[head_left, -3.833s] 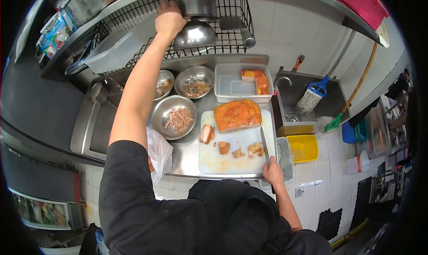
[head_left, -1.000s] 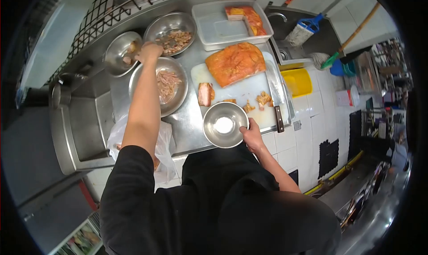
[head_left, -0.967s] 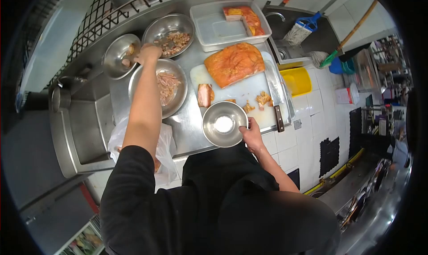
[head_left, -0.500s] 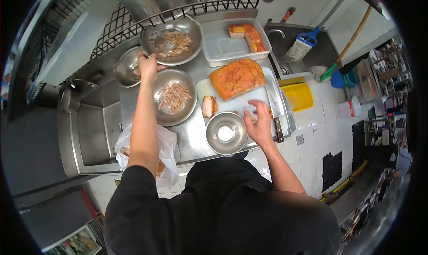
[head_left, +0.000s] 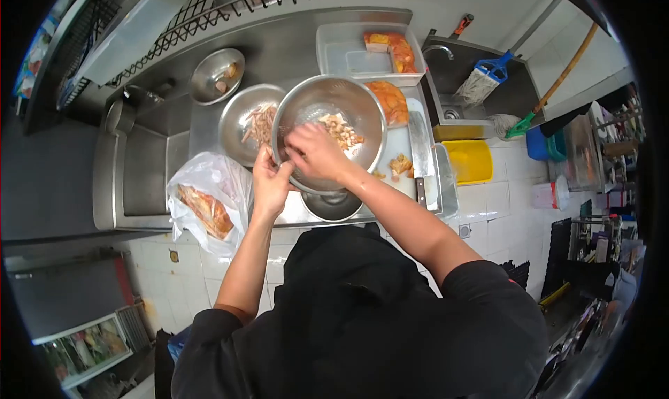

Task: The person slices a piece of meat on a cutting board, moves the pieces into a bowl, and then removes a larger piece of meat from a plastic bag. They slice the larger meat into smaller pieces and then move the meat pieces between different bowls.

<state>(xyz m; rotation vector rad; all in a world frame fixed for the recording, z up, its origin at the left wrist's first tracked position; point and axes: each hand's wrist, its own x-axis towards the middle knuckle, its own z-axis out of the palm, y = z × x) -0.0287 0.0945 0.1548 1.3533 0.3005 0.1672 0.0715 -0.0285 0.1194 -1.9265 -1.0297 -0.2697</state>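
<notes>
My left hand grips the near-left rim of a large metal bowl, thumb on the edge. Chopped meat pieces lie inside it. Reaching into this bowl is my right hand, with its fingers curled low near the left wall and smeared by motion; whether they hold anything is not clear. The large bowl is above a smaller metal bowl and part of the cutting board. It partly covers the big piece of browned meat. To its left, another metal bowl holds meat strips.
A cleaver lies along the board's right side, near meat scraps. Behind is a plastic tub with meat. A small bowl stands back left. A plastic bag with meat lies front left beside the sink.
My left hand has brought the large bowl from the back left toward me, over the board. My right hand has moved left from the board into the bowl.
</notes>
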